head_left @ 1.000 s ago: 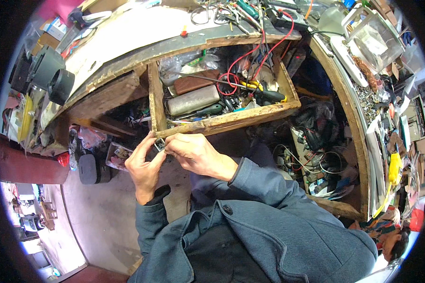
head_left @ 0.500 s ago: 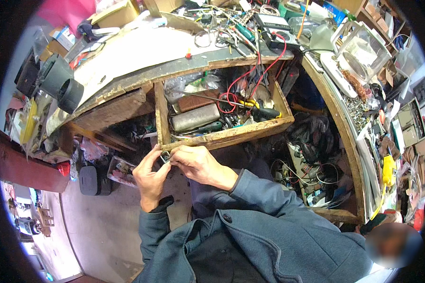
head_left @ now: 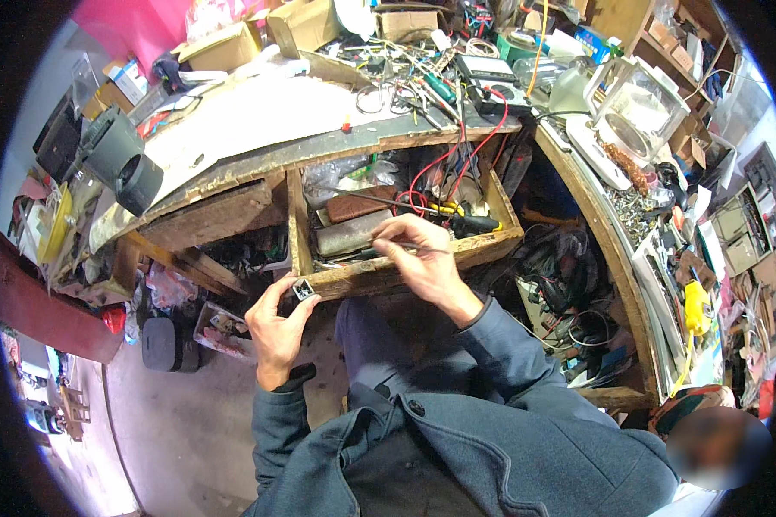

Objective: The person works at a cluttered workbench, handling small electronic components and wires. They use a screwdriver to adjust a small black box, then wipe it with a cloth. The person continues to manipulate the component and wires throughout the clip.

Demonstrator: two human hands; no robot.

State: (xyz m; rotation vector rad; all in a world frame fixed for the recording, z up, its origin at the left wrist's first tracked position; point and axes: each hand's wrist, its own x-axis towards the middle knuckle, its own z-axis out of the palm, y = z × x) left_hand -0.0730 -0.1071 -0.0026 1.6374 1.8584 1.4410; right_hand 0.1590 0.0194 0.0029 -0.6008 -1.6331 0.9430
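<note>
My left hand [head_left: 276, 334] pinches a small square grey part [head_left: 303, 290] with a dark hollow middle, at the front left corner of the open wooden drawer [head_left: 366, 277]. Over the drawer's front edge is my right hand [head_left: 431, 269], its thumb and fingers drawn together. Whatever they hold, if anything, is too small to make out. Inside the drawer are a brown block [head_left: 360, 205], a long grey case [head_left: 341, 239] partly behind my right hand, a yellow-and-black handled tool [head_left: 478, 224] and red test leads [head_left: 416, 194].
A multimeter [head_left: 489, 82] and many hand tools crowd the back of the bench [head_left: 259, 108]. A clear plastic bin [head_left: 638, 108] stands at right, above a side shelf of loose parts. Black cables [head_left: 569, 258] hang below. A box of scraps [head_left: 220, 327] sits on the floor.
My right hand has left the small part and moved right, over the drawer's front edge. My left hand keeps the part at the drawer corner. The view has shifted slightly.
</note>
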